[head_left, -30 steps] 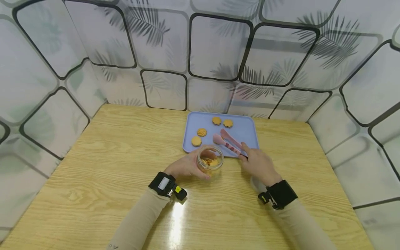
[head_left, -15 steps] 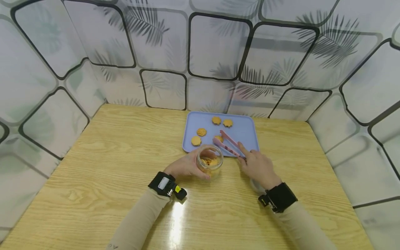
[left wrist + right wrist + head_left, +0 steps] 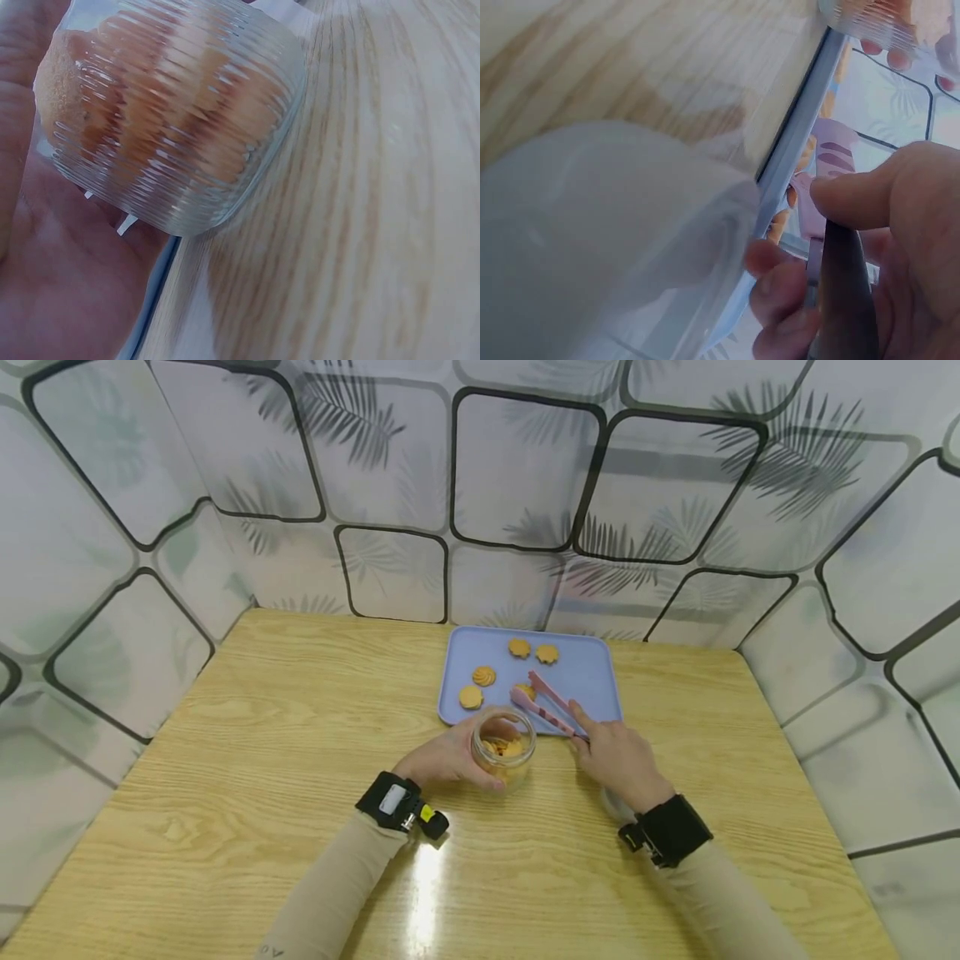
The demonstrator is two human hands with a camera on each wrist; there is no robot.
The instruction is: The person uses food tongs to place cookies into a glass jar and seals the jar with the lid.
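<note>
My left hand (image 3: 453, 758) grips a ribbed glass jar (image 3: 510, 773) from its left side; the jar stands on the table just in front of the tray. Golden cookies (image 3: 172, 97) show through its wall in the left wrist view. My right hand (image 3: 622, 758) holds pink-tipped tongs (image 3: 553, 717) by their dark metal handle (image 3: 845, 292). The tongs' parted tips reach over the blue tray (image 3: 585, 672), on either side of a cookie (image 3: 527, 691), which they partly hide. Other cookies on the tray are a swirled one (image 3: 483, 676) and a round one (image 3: 471, 697).
Two scalloped cookies (image 3: 519, 648) lie at the back of the tray. A whitish, rounded translucent object (image 3: 615, 232) sits on the table under my right wrist. Patterned curtains (image 3: 390, 468) enclose the wooden table (image 3: 300, 710) at the back and sides.
The right hand has shifted the tongs slightly, so their tips now stand around the cookie, which shows more between them. The left hand and jar have stayed put.
</note>
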